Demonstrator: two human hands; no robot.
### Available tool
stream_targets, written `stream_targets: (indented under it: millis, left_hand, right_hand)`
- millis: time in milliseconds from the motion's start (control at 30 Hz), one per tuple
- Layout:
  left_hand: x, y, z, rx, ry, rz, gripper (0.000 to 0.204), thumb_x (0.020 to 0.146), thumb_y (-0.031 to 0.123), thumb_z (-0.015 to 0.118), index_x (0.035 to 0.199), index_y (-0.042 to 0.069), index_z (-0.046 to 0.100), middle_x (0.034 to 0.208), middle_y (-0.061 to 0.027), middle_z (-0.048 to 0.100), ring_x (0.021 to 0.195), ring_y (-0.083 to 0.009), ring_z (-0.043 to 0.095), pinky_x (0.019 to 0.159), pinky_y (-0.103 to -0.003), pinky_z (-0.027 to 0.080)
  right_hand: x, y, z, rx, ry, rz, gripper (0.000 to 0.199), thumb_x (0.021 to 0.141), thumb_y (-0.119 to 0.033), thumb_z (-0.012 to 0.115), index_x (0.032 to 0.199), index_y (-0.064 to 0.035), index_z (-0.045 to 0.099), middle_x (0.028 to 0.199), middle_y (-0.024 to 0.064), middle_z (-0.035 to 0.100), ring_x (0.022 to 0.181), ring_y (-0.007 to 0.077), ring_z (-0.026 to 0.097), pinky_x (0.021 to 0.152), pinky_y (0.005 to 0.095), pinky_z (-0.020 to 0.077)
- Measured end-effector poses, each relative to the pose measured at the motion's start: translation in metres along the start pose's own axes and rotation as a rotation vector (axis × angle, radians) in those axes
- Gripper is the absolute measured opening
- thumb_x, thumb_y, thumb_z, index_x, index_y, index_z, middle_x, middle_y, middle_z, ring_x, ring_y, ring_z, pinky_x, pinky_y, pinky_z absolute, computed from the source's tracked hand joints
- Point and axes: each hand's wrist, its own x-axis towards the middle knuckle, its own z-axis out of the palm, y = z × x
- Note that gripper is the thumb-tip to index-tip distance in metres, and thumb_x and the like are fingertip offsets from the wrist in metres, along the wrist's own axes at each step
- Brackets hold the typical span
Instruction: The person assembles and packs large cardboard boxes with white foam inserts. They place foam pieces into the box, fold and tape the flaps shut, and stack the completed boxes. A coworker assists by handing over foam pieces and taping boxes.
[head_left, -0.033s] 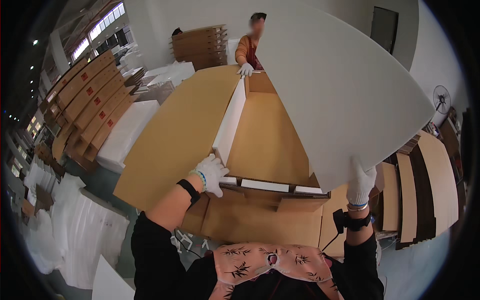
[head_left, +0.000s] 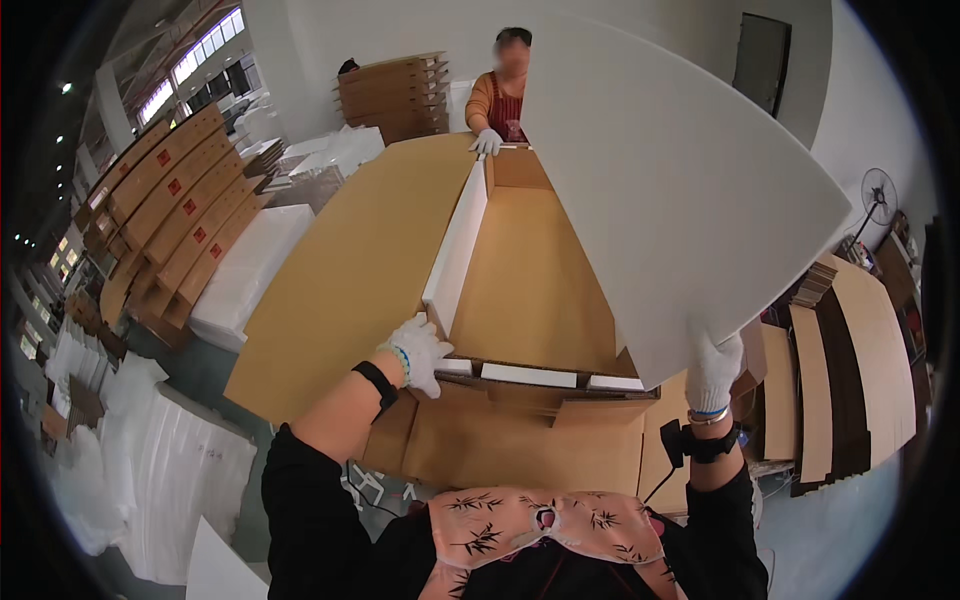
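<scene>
Grips large flat white panel (head_left: 680, 190) by lower edge with right white-gloved hand (head_left: 715, 374), tilted over right side of long, open brown cardboard box (head_left: 530, 265). Rests left white-gloved hand (head_left: 416, 354), with fingers loosely bent, on near left corner. Seems partway, with white foam-like strips (head_left: 528, 376) along left and near walls but panel not lying flat. Shows red square labels (head_left: 174, 187) on stacked brown cartons (head_left: 200, 155), too small to read.
</scene>
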Motion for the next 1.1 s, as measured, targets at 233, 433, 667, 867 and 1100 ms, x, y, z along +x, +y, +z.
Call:
stream_targets:
  millis: [233, 433, 667, 867, 1100]
  left_hand:
    - [0.021, -0.016, 0.015, 0.015, -0.221, 0.107, 0.057, 0.07, 0.06, 0.059, 0.098, 0.011, 0.071, 0.083, -0.0101, 0.068, 0.091, -0.0276, 0.06, 0.097, -0.036, 0.035]
    - [0.014, -0.026, 0.03, -0.131, -0.121, 0.125, 0.047, 0.065, 0.045, 0.064, 0.095, 0.009, 0.072, 0.08, -0.013, 0.07, 0.09, -0.0301, 0.062, 0.09, -0.04, 0.046]
    - [-0.03, -0.021, 0.011, -0.365, 0.173, 0.112, 0.042, 0.069, 0.035, 0.071, 0.102, 0.008, 0.068, 0.09, -0.0097, 0.067, 0.089, -0.0299, 0.056, 0.078, -0.041, 0.051]
    - [-0.128, -0.03, 0.017, -0.601, 0.555, 0.009, 0.042, 0.07, 0.03, 0.074, 0.105, 0.008, 0.066, 0.092, -0.0102, 0.067, 0.089, -0.0301, 0.06, 0.085, -0.039, 0.049]
    - [-0.227, 0.003, 0.066, -0.652, 0.617, -0.588, 0.042, 0.071, 0.028, 0.074, 0.104, 0.004, 0.065, 0.093, -0.0126, 0.068, 0.086, -0.0319, 0.062, 0.082, -0.042, 0.05]
  right_hand:
    - [-0.016, 0.008, 0.089, -1.26, -0.431, -0.435, 0.048, 0.078, -0.013, 0.069, 0.124, -0.0119, 0.058, 0.098, 0.0146, 0.069, 0.081, 0.0358, 0.067, 0.067, 0.0431, 0.0548]
    - [-0.02, 0.033, 0.128, -1.632, -1.03, -0.4, 0.046, 0.082, -0.011, 0.058, 0.126, -0.0052, 0.048, 0.093, 0.0136, 0.063, 0.085, 0.0277, 0.066, 0.066, 0.0416, 0.0542]
    - [0.025, 0.114, 0.172, -1.779, -1.828, -0.08, 0.084, 0.077, -0.014, 0.067, 0.152, -0.0176, 0.027, 0.125, 0.0209, 0.057, 0.104, 0.0362, 0.064, 0.081, 0.0435, 0.0538]
    - [0.003, 0.135, 0.266, -1.56, -2.297, -0.384, 0.103, 0.072, -0.014, 0.071, 0.155, -0.0277, 0.012, 0.133, 0.0224, 0.052, 0.101, 0.0374, 0.065, 0.079, 0.0455, 0.0542]
    - [-0.047, 0.254, 0.252, -1.365, -2.07, -0.267, 0.025, 0.09, -0.023, 0.052, 0.094, -0.0025, 0.066, 0.089, 0.021, 0.069, 0.086, 0.041, 0.067, 0.073, 0.048, 0.0542]
